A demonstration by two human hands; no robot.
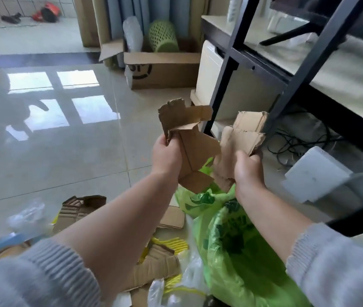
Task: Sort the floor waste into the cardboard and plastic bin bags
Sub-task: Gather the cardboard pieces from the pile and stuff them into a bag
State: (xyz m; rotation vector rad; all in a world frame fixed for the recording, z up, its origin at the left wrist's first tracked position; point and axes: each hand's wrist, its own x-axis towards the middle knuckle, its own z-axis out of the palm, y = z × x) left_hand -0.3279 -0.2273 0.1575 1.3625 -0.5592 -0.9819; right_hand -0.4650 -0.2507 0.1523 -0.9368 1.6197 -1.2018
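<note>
My left hand grips a torn, folded brown cardboard piece held up at mid-frame. My right hand grips a second crumpled cardboard piece just to the right of it. Both pieces hang above a green plastic bin bag that lies on the floor below my hands. More cardboard scraps and clear plastic film lie scattered on the tiles at lower left, with another cardboard scrap and yellow waste under my left forearm.
A black metal shelf frame stands at right with cables and a white foam block beneath. An open cardboard box holding a green basket sits at the back. Glossy tiled floor spreads out to the left.
</note>
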